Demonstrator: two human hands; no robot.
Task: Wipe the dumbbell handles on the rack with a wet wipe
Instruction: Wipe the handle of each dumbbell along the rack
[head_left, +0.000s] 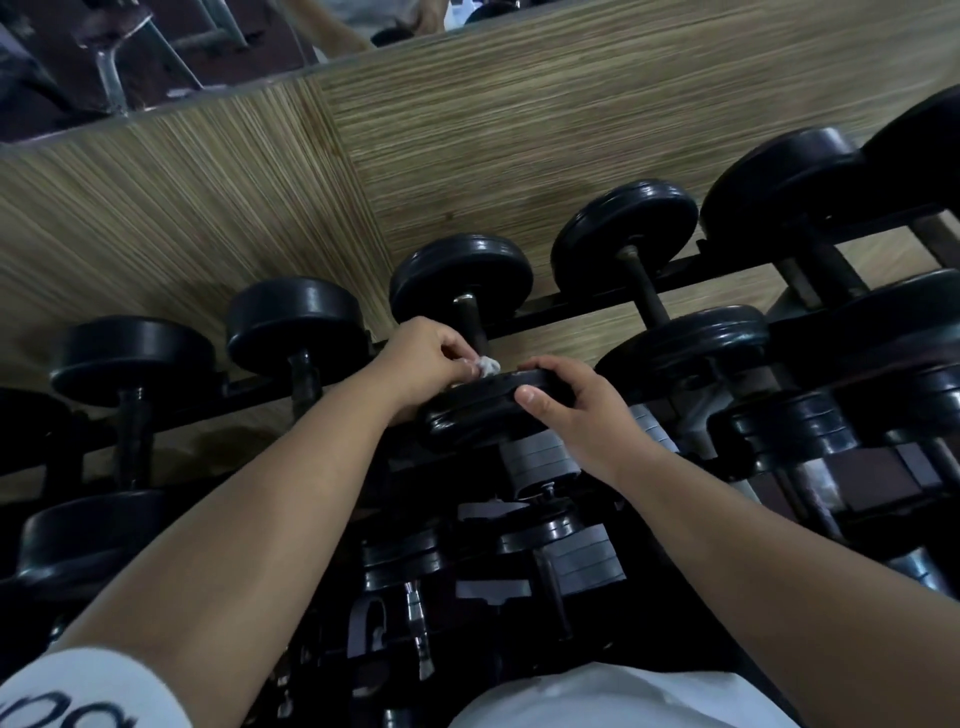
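My left hand pinches the wipe against the handle; my right hand clamps the plate at 3 o'clock. The small wad may slip off.

No text can be read for certain. The white sleeve at the lower left carries dark printed strokes, rounded like letters, but they are cut off by the frame edge and cannot be made out. The black dumbbell plates show no legible weight numbers or brand marks; their faces are dark and glossy, and any embossing is lost in the dim light.
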